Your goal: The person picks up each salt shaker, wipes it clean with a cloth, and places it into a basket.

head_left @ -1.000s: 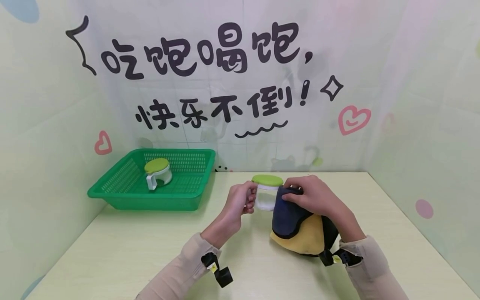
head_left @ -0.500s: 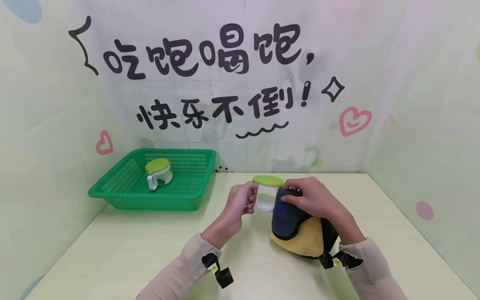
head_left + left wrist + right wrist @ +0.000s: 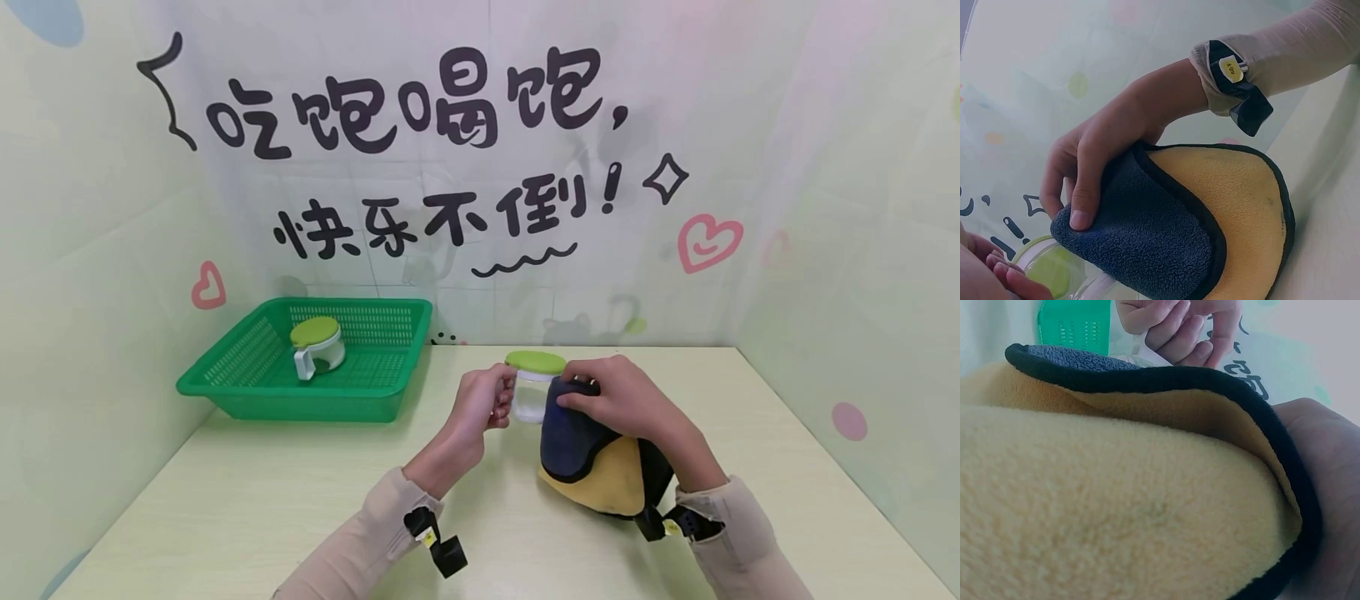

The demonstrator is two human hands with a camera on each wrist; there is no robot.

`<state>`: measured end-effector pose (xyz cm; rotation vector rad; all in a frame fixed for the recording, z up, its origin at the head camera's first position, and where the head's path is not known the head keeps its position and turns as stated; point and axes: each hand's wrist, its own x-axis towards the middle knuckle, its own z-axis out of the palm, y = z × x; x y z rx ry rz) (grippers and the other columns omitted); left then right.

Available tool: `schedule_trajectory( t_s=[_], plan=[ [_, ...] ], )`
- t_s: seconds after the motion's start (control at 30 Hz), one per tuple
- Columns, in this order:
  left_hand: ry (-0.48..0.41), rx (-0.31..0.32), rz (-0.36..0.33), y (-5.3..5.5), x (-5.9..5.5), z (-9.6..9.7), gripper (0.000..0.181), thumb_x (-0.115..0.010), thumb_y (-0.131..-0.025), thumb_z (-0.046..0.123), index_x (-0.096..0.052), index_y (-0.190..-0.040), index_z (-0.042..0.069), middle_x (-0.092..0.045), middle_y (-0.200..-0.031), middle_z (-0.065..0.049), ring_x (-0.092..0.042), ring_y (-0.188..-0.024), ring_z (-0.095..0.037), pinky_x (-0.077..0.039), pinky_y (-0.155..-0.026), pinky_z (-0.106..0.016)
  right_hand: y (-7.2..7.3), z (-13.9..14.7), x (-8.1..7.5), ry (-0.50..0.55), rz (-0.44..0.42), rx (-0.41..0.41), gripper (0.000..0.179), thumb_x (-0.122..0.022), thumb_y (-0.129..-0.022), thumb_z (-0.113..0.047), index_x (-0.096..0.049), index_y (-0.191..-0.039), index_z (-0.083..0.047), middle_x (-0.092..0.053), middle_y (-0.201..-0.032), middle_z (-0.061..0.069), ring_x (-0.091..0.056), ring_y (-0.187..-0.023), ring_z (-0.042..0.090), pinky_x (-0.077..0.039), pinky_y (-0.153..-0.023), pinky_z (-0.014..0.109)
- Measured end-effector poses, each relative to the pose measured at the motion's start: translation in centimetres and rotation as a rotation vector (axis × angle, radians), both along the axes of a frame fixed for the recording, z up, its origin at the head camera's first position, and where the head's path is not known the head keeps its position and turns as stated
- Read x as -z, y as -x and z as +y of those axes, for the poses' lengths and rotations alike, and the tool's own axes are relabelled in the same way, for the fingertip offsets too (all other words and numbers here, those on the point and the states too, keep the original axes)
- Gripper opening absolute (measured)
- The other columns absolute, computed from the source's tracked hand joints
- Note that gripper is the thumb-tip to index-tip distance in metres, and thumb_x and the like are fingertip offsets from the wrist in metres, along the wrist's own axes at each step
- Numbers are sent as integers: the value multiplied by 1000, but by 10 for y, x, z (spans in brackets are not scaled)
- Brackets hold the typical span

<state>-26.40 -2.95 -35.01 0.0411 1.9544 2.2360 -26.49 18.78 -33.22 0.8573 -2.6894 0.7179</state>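
A clear jar with a green lid and white rim stands upright on the table. My left hand grips it by the handle at its left side, the fingers curled and mostly covering that handle. Against the jar's right side, my right hand holds a folded two-sided cloth, dark blue on one face and yellow on the other, edged in black. Thumb and fingers pinch its upper part, and the lower part hangs toward the tabletop. In the right wrist view the yellow face of the cloth hides most of the jar.
At the back left sits a green plastic basket with perforated walls. Inside it rests a similar green-lidded jar with a white handle. A printed backdrop closes off the rear of the pale table.
My right hand and the cloth have shifted slightly left across the jar, covering a little more of it. The left hand and jar stay nearly in place.
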Motion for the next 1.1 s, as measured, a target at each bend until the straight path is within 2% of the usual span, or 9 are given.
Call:
schedule_trajectory(
  t_s=[0.37, 0.73, 1.1],
  plan=[
    [4, 12, -15, 1, 1, 3, 29, -52, -94, 20, -42, -68, 13, -36, -64, 3, -30, -54, -12, -30, -50, -23, 0, -2, 0, -13, -29, -25, 8, -76, -93, -25, -73, -100, -24, -68, -82, -9, -56, -71, 7, -47, -69, 28],
    [-3, 8, -19, 0, 2, 3, 28, -53, -94, 20, -43, -69, 12, -37, -65, 3, -30, -54, -11, -31, -50, -22, 0, -5, -1, 0, -33, -68, 7, -76, -93, -25, -73, -99, -22, -66, -80, -8, -53, -69, 7, -44, -67, 27],
    [3, -6, -19, 0, 0, 1, 28, -52, -95, 21, -44, -70, 12, -36, -65, 2, -31, -55, -12, -31, -51, -23, 2, 3, -1, -38, 0, 11, 10, -77, -92, -25, -73, -100, -22, -67, -81, -7, -51, -66, 9, -43, -65, 29]
  ],
)
